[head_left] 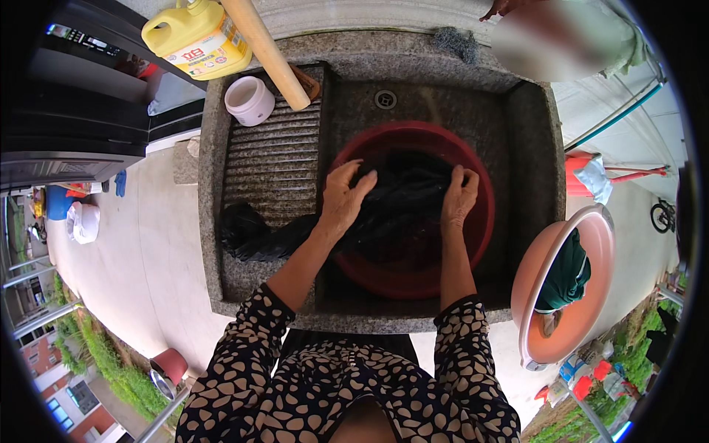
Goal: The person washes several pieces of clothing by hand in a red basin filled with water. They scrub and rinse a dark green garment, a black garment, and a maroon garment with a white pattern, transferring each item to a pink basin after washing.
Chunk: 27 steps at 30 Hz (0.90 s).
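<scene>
A wet black garment lies partly in a red basin, and its other end trails left over the ribbed washboard of a stone sink. My left hand is over the basin's left side beside the cloth, thumb and fingers apart. At the right side of the basin, my right hand has its fingers closed on the garment's edge. What lies beneath the cloth in the basin is hidden.
A yellow jug, a wooden rolling-pin-like stick and a pale pink pot stand at the sink's back left. A steel scourer sits on the back ledge. Right of the sink, a pink tub holds dark green cloth.
</scene>
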Each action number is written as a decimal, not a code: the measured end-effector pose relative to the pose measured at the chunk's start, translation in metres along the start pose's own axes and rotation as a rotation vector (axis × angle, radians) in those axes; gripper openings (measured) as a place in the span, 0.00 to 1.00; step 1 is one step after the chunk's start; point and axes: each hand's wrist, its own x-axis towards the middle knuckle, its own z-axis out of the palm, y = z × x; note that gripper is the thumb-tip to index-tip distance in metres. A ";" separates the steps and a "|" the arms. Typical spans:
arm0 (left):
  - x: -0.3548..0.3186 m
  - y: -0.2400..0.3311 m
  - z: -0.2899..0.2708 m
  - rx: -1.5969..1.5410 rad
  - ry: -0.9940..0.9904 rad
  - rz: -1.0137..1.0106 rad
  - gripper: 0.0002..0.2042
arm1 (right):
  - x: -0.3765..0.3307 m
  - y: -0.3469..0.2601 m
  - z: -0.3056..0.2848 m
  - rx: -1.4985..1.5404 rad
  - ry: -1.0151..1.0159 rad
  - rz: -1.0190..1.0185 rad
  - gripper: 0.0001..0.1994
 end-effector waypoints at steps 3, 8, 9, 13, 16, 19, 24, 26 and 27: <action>0.039 -0.038 0.009 -0.043 0.036 0.070 0.16 | 0.022 0.050 0.000 -0.191 0.069 0.024 0.21; 0.064 -0.111 0.063 0.768 0.078 -0.056 0.23 | -0.014 0.087 0.051 -0.892 -0.048 -0.274 0.25; 0.070 -0.102 0.073 0.962 -0.128 -0.191 0.24 | -0.012 0.099 0.048 -1.032 -0.105 -0.361 0.26; 0.087 -0.089 0.047 1.130 -0.273 0.126 0.16 | 0.018 0.093 0.028 -0.831 -0.415 -0.392 0.26; 0.097 -0.091 0.052 0.410 0.018 0.442 0.13 | 0.029 0.113 0.043 -0.080 -0.193 -0.028 0.19; 0.086 -0.085 0.051 -1.014 -0.052 -0.528 0.14 | -0.011 0.053 0.042 0.284 -0.459 -0.062 0.11; 0.048 -0.040 0.035 -1.304 -0.454 -0.637 0.24 | -0.110 -0.047 0.038 -0.172 -0.401 -0.689 0.18; 0.047 -0.076 0.025 -1.219 -0.426 -0.462 0.23 | -0.121 -0.059 0.048 -0.327 -0.278 -0.796 0.11; 0.050 -0.100 0.027 -1.173 -0.426 -0.380 0.22 | -0.108 -0.052 0.058 -0.257 -0.185 -0.812 0.07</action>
